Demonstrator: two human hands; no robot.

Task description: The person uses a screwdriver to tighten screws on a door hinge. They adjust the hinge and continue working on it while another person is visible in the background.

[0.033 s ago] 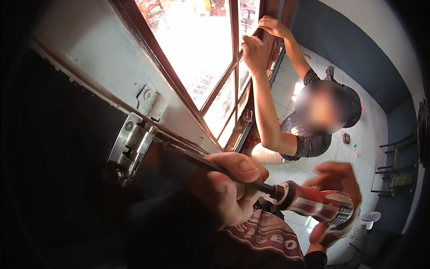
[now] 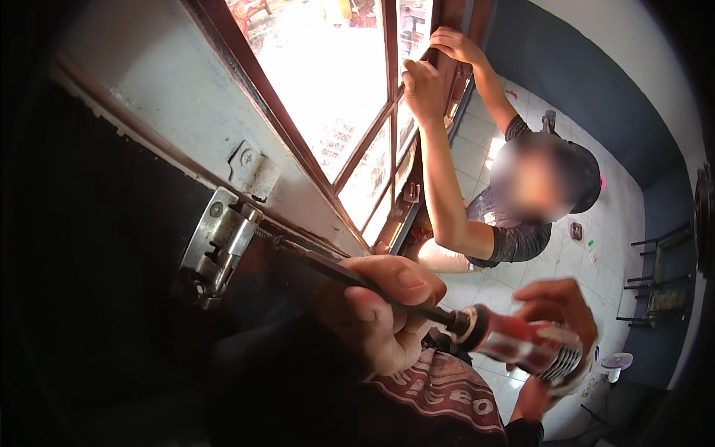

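Note:
A screwdriver [image 2: 514, 343] with a red and pale handle and a long dark shaft slants across the middle. My left hand [image 2: 391, 305] pinches its shaft between thumb and fingers. Around the handle's end curl the fingers of my right hand [image 2: 566, 320], slightly blurred. The shaft's tip meets a threaded screw [image 2: 264, 235] beside a silvery metal latch [image 2: 216, 242] on the edge of a dark panel. A small metal plate [image 2: 253, 170] is fixed to the pale frame just above the latch. Shadow hides part of my left hand.
Another person [image 2: 499, 223] in a dark cap stands close by, both hands on the brown window frame [image 2: 439, 67]. Bright glass panes [image 2: 320, 82] lie at the top. Dark chairs [image 2: 663, 283] stand against the right wall, and small items lie on the tiled floor [image 2: 611, 253].
The screwdriver's handle has rotated, and my right hand's fingers have shifted around it. My left hand and the other person stay put.

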